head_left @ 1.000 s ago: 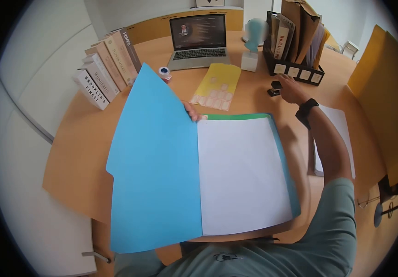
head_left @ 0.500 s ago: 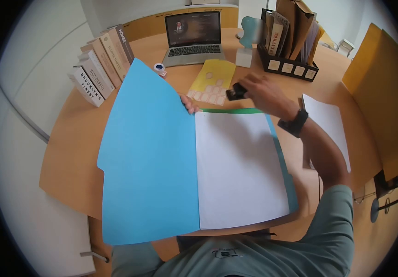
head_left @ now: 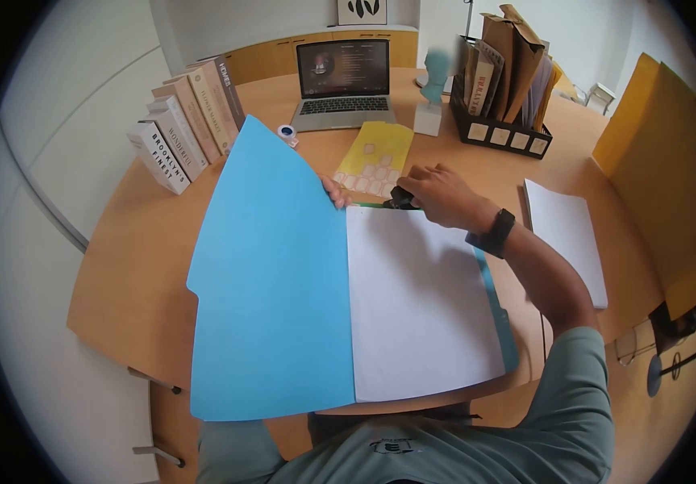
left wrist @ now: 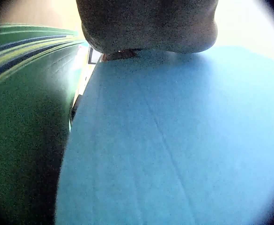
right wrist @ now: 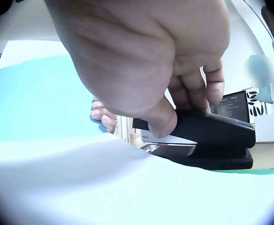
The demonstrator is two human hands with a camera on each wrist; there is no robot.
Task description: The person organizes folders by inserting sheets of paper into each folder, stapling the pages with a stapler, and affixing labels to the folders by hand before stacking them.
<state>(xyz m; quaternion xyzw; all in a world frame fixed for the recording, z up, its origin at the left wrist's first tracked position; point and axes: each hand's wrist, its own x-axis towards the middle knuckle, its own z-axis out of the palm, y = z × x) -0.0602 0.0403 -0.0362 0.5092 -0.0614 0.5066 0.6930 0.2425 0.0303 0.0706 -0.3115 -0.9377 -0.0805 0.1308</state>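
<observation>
A blue folder [head_left: 275,298] stands spread out, a stack of white paper [head_left: 425,315] on its right side and a green strip along the top. My left hand [head_left: 336,192] is mostly hidden behind the raised left cover; its fingers curl round the cover's edge near the fold. In the left wrist view that hand [left wrist: 148,23] looks dark above the blue cover. With thumb and fingers my right hand [head_left: 445,198] grips a black stapler [head_left: 400,198] at the top edge of the paper. The right wrist view shows the stapler [right wrist: 221,140] close over the sheets, its front pointing left.
Behind the folder lies a yellow envelope [head_left: 376,157], with a laptop [head_left: 344,109] beyond it. Books [head_left: 183,133] and a small white tape roll [head_left: 287,134] are at left. A teal bust [head_left: 435,77], a black file holder [head_left: 501,139] and a paper stack [head_left: 566,234] stand at right.
My right hand has picked up the stapler from the table at right and carried it left to the paper's top edge. The left hand still holds the folder cover.
</observation>
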